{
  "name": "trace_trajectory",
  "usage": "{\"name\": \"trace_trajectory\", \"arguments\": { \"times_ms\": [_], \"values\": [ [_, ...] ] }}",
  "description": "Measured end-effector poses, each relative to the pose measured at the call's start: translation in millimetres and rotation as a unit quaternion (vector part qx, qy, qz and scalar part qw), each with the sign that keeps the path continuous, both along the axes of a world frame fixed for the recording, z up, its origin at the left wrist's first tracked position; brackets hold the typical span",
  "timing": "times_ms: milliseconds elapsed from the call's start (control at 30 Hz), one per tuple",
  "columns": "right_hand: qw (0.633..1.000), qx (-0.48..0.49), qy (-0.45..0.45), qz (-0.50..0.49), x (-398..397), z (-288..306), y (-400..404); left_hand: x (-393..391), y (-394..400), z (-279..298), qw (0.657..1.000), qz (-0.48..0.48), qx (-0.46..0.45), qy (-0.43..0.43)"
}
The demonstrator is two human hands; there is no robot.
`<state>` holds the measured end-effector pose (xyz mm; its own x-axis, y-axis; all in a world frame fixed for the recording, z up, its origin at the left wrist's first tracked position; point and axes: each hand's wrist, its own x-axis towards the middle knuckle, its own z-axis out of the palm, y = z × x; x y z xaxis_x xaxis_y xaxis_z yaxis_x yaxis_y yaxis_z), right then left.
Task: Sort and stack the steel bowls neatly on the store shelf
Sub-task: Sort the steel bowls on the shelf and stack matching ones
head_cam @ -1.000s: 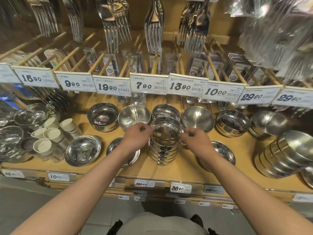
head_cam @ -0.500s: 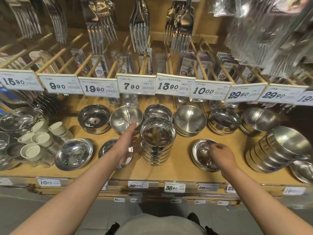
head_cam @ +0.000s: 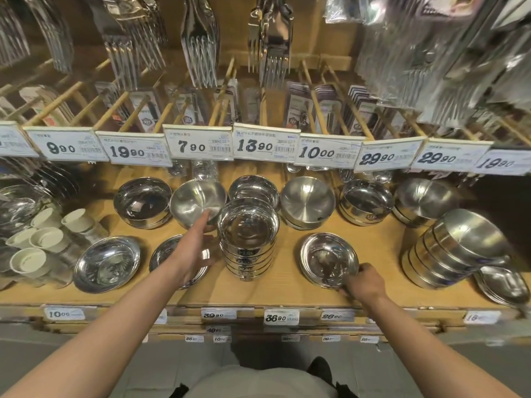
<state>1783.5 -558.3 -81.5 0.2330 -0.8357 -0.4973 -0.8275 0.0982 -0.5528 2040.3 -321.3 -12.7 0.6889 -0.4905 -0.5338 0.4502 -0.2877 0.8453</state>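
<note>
A tall stack of steel bowls [head_cam: 248,242] stands in the middle of the wooden shelf [head_cam: 287,288]. My left hand [head_cam: 194,248] is stretched out just left of the stack, fingers straight, fingertips at the rim of a matte steel bowl [head_cam: 195,201] behind it. My right hand [head_cam: 363,282] grips the near right rim of a shallow steel bowl [head_cam: 327,258] lying to the right of the stack. A flat steel dish [head_cam: 172,254] lies partly hidden under my left hand.
More steel bowls [head_cam: 366,201] line the back of the shelf. A leaning stack of bowls [head_cam: 457,248] sits at the right, a shallow dish [head_cam: 107,262] and white-lidded cups [head_cam: 43,239] at the left. Price tags [head_cam: 264,145] and hanging forks [head_cam: 201,44] overhang the shelf.
Both hands left the top of the middle stack. My left hand reached toward the matte bowl behind. My right hand dropped to the right and took the shallow bowl's rim.
</note>
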Motion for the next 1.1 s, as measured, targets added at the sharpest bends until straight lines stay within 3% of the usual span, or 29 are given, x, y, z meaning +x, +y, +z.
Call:
{"name": "trace_trajectory", "arguments": {
  "times_ms": [167, 367, 500, 733, 1100],
  "values": [
    [0.999, 0.001, -0.031, 0.037, 6, 0, 17, -4, 6, 7, 0.999, 0.013, 0.025, -0.022],
    [0.993, 0.058, -0.103, 0.003, 3, -5, 23, -1, 17, 4, 0.998, 0.031, 0.035, -0.052],
    [0.996, -0.02, -0.082, 0.004, 4, 0, 3, 0, 27, 0, 0.995, 0.058, 0.042, -0.067],
    [0.99, -0.029, -0.132, 0.052, 40, 20, -40, -15, 20, 4, 0.992, 0.108, 0.046, -0.05],
    [0.975, 0.102, -0.18, 0.075, 97, 19, -86, -59, 33, 7, 0.974, 0.202, 0.089, -0.058]
  ]
}}
